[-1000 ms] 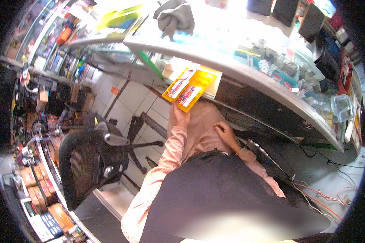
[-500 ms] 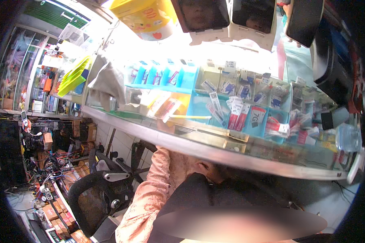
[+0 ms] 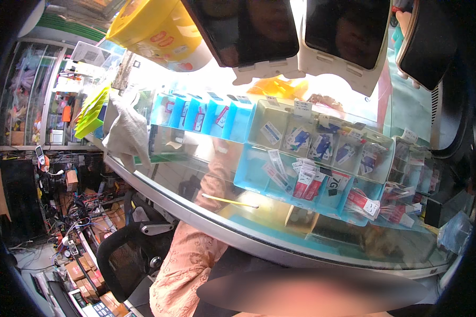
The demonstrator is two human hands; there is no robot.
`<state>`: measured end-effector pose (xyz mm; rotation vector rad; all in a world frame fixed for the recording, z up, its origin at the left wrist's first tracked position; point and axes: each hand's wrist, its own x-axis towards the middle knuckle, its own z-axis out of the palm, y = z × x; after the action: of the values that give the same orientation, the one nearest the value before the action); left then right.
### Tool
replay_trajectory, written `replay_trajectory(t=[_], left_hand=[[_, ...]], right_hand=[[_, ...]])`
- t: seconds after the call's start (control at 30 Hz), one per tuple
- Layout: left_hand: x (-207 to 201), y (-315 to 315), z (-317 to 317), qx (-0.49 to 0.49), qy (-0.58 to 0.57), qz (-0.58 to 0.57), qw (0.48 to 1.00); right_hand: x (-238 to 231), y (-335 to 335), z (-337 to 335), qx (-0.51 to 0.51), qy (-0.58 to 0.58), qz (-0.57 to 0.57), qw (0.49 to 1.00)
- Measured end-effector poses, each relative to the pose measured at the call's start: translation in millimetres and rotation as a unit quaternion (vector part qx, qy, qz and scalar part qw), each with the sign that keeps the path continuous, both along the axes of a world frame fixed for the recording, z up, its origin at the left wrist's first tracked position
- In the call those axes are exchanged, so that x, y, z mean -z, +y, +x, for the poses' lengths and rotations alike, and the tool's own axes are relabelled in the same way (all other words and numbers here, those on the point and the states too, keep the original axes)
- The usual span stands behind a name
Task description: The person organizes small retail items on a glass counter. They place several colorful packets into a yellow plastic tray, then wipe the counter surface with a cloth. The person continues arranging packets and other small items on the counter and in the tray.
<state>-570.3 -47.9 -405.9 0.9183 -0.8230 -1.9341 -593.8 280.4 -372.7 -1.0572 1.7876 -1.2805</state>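
My left arm, in a pink lace sleeve point(image 3: 182, 272), reaches in under the glass counter top point(image 3: 177, 166). Through the glass my left hand point(image 3: 222, 147) shows dimly beside the blue compartment bins point(image 3: 243, 169); its fingers are hidden, so any grip is unclear. A thin yellow stick point(image 3: 230, 201) lies over the forearm as seen through the glass. Small red-and-white packets point(image 3: 308, 182) and blue-and-white cards point(image 3: 322, 145) fill the bins to the right. My right hand does not show.
Two dark-screened devices point(image 3: 243, 31) on white stands and a yellow bucket point(image 3: 161, 37) stand at the far side. A grey cloth point(image 3: 127, 132) hangs by lime-green trays point(image 3: 94, 113). At left are an office chair point(image 3: 137, 259), cables and small boxes point(image 3: 82, 267).
The view has shifted, and more of the counter glass shows. The orange tray of packets beside the blue bins is gone from there; an orange-yellow thing now shows behind the bins.
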Motion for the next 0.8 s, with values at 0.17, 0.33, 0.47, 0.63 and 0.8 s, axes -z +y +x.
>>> replay_trajectory(t=[0.17, 0.33, 0.47, 0.63, 0.8], left_hand=[[-7, -27, -2, 0.003, -0.040, -0.034, 0.999], [-8, -45, -9, 0.007, -0.074, -0.061, 0.995], [-8, -57, -9, 0.011, -0.099, -0.082, 0.992], [-11, -73, -2, 0.014, -0.140, -0.112, 0.984], [-14, -87, 3, 0.023, -0.185, -0.145, 0.972]], right_hand=[[2, -3, -2, 0.007, -0.002, 0.002, 1.000], [2, -5, -4, 0.009, 0.000, 0.010, 1.000], [3, -8, -6, 0.012, 0.002, 0.017, 1.000], [3, -12, -8, 0.013, 0.000, 0.024, 1.000], [3, -15, -9, 0.018, -0.001, 0.028, 0.999]])
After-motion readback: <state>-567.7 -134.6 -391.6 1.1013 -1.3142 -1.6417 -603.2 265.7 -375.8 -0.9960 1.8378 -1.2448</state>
